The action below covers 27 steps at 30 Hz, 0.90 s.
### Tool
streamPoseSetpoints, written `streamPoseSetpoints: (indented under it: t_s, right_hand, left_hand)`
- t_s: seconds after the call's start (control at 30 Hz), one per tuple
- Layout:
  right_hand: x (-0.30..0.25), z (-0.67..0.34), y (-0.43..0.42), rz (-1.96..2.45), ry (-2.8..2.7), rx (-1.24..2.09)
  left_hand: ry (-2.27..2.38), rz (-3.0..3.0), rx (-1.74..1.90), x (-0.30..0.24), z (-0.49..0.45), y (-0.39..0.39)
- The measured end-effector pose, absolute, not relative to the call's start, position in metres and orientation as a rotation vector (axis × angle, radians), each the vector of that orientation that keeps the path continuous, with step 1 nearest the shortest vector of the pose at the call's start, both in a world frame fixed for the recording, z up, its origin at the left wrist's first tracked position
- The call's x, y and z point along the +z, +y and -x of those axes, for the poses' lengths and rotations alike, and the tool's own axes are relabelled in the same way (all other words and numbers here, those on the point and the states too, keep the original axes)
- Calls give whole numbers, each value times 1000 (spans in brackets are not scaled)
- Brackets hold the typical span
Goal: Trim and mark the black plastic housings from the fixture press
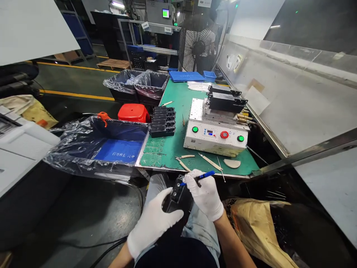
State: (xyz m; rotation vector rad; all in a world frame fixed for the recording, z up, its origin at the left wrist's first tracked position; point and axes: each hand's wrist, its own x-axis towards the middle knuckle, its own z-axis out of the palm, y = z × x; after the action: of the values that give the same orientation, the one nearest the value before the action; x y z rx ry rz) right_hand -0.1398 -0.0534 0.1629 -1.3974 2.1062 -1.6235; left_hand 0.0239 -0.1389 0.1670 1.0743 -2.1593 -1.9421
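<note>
In a white glove, my left hand (156, 219) grips a black plastic housing (176, 196) above my lap, its thumb along the near side. Round metal-looking inserts show on the face of the housing. My right hand (205, 193), gloved too, is closed round a blue marker pen (206, 175). The pen's tip points left and meets or nearly meets the housing by one insert; contact cannot be made out. Beyond my hands on the bench edge lie cutting pliers (184, 160), a pale-handled knife (210, 161) and a half-round pale piece (232, 163).
A metal fixture box (216, 139) with buttons carries black housings (227, 101) on the green bench (161, 154). Several more housings (163, 122) stand in a row at left. A lined bin (117, 149), red stool (134, 112) and fan (198, 48) surround it; a yellow sack (253, 219) sits right.
</note>
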Motion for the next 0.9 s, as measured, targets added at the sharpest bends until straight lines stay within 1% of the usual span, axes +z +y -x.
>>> streamPoseSetpoints:
  t_s: [0.13, 0.33, 0.4, 0.63, 0.9]
  right_hand:
    - [158, 141, -53, 1505, 2189, -1626]
    - [159, 129, -46, 1407, 2029, -1735]
    - [158, 125, -45, 1458, 2038, -1709]
    - [152, 128, -48, 1657, 2094, -1448]
    - [148, 134, -50, 1680, 2101, -1483]
  left_hand:
    - [-2145, -1079, -1960, 164, -24, -140]
    - [-2155, -1030, -1949, 160, -25, -144]
    - [-2157, -1011, -1940, 159, -24, -145]
    - [-2165, -1015, -1923, 163, -18, -147]
    - [-2212, -1060, -1915, 163, -16, -147]
